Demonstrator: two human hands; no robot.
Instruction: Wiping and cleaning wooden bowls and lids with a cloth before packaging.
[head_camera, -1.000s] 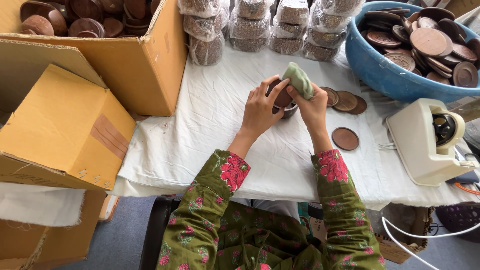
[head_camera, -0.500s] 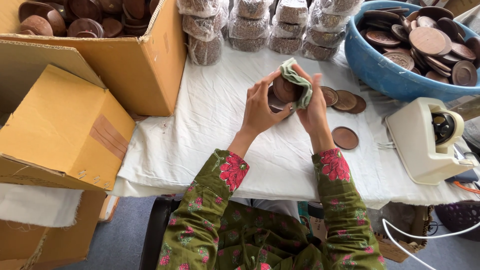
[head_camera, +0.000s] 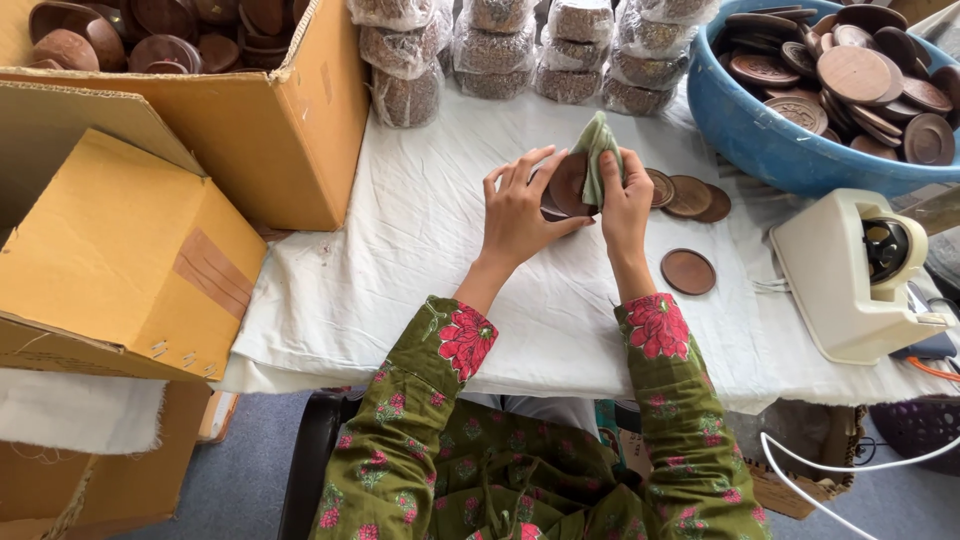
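While left hand (head_camera: 520, 205) grips brown disc (head_camera: 568, 185), right hand (head_camera: 622, 195) presses green cloth (head_camera: 598, 150), clear packets (head_camera: 500, 50) behind

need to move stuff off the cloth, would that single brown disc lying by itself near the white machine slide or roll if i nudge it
The lone brown disc lies flat on the white cloth, so it would probably slide, not roll. The cloth looks wrinkled, so it may drag or bunch. The disc looks thin, rigid and wooden, likely light and easy to lift by its raised rim.
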